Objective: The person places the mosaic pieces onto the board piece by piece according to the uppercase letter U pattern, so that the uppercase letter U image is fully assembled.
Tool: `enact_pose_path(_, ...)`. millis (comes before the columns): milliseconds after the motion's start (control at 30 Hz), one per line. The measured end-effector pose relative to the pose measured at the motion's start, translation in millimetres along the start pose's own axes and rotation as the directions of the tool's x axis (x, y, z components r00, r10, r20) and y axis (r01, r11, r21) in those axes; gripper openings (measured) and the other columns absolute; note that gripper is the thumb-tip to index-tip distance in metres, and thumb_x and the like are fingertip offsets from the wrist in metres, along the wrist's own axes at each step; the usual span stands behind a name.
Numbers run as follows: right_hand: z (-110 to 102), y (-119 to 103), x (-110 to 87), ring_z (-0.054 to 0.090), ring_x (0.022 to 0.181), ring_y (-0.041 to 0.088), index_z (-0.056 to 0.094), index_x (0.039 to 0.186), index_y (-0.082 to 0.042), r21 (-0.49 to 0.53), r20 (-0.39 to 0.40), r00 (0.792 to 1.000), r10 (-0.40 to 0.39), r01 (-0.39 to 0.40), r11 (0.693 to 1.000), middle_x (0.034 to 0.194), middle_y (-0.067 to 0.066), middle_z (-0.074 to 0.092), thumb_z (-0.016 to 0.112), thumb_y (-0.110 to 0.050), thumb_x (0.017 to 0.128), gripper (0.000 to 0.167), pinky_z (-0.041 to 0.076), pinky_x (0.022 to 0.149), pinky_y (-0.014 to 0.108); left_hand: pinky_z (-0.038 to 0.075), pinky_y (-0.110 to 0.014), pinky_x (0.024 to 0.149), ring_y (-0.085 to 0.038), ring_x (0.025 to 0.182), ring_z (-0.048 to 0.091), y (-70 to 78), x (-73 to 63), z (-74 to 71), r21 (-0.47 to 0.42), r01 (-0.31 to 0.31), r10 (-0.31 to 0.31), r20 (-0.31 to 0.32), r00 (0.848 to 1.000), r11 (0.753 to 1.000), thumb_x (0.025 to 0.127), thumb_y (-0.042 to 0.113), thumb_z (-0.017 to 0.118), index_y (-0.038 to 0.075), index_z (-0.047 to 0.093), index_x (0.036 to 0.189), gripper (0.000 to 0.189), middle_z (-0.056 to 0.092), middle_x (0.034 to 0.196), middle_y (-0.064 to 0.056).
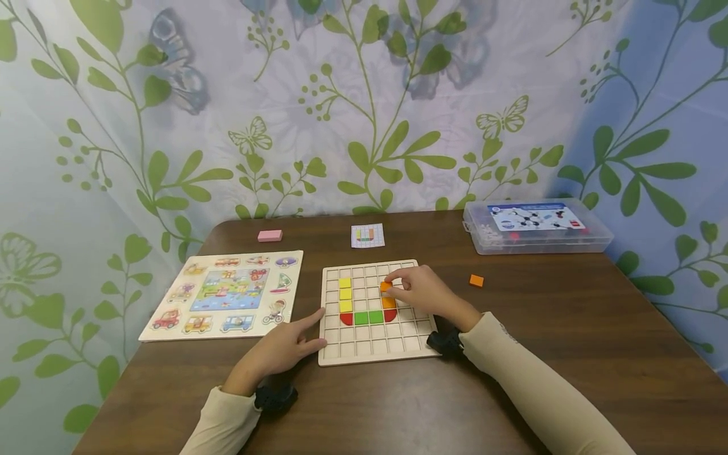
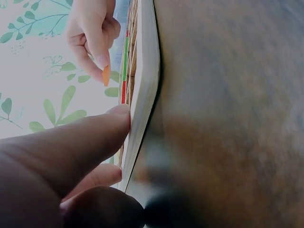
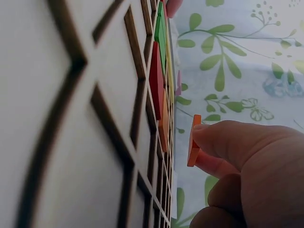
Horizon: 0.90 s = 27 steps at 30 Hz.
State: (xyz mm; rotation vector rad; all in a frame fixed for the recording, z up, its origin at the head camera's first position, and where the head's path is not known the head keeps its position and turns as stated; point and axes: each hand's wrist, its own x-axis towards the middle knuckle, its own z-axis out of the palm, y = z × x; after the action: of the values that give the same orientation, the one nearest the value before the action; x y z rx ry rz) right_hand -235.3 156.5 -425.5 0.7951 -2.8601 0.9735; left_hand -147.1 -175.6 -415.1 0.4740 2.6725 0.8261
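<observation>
A wooden grid board [image 1: 338,346] lies on the table with a U of coloured tiles in its cells: yellow squares [image 1: 345,294] up the left side, green squares [image 1: 368,317] along the bottom between red rounded corner tiles [image 1: 390,315], and one orange square on the right. Between thumb and finger, my right hand [image 1: 423,291] pinches another orange square tile [image 3: 194,140], held just above the board near the placed orange one. My left hand [image 1: 281,347] touches the board's left edge with extended fingertips.
One loose orange tile [image 1: 476,280] lies right of the board. Beyond it stands a clear plastic case [image 1: 537,240]. At the back are a small pattern card [image 1: 375,236] and a pink block [image 1: 270,236]. A picture puzzle board [image 1: 170,297] lies on the left.
</observation>
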Motion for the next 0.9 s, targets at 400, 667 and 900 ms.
enact_pose_path(400, 7.9, 2.3, 1.9, 0.032, 0.048, 0.009, 0.077, 0.115, -0.016, -0.014, 0.024, 1.0, 0.006, -0.006, 1.0, 0.054, -0.007, 0.041, 0.074, -0.031, 0.095, 0.025, 0.028, 0.051, 0.026, 0.034, -0.029, 0.052, -0.012, 0.051, 0.038, 3.5, -1.9, -0.5, 0.013, 0.022, -0.022, 0.007, 1.0, 1.0, 0.099, 0.046, 0.066, 0.024, 0.042, 0.158, 0.068, 0.047, 0.059, 0.001)
enact_pose_path(667, 8.5, 1.4, 3.1, 0.033, 0.048, 0.009, 0.077, 0.116, -0.015, -0.032, 0.037, 0.999, 0.014, -0.012, 0.999, 0.054, -0.007, 0.042, 0.073, -0.029, 0.096, 0.025, 0.028, 0.051, 0.027, 0.033, -0.028, 0.051, -0.011, 0.049, 0.036, 0.7, -0.4, -0.5, 0.011, -0.003, 0.002, 0.001, 1.0, 1.0, 0.099, 0.046, 0.066, 0.023, 0.041, 0.159, 0.069, 0.045, 0.058, 0.003)
enact_pose_path(900, 8.0, -2.5, 1.2, 0.032, 0.049, 0.01, 0.076, 0.12, -0.014, -0.033, 0.026, 0.999, 0.029, -0.028, 0.999, 0.055, -0.006, 0.04, 0.073, -0.027, 0.096, 0.027, 0.028, 0.051, 0.027, 0.034, -0.028, 0.051, -0.01, 0.049, 0.035, -1.5, 0.1, -0.2, 0.008, -0.01, 0.01, 0.004, 1.0, 1.0, 0.099, 0.047, 0.065, 0.024, 0.04, 0.159, 0.07, 0.043, 0.057, 0.004)
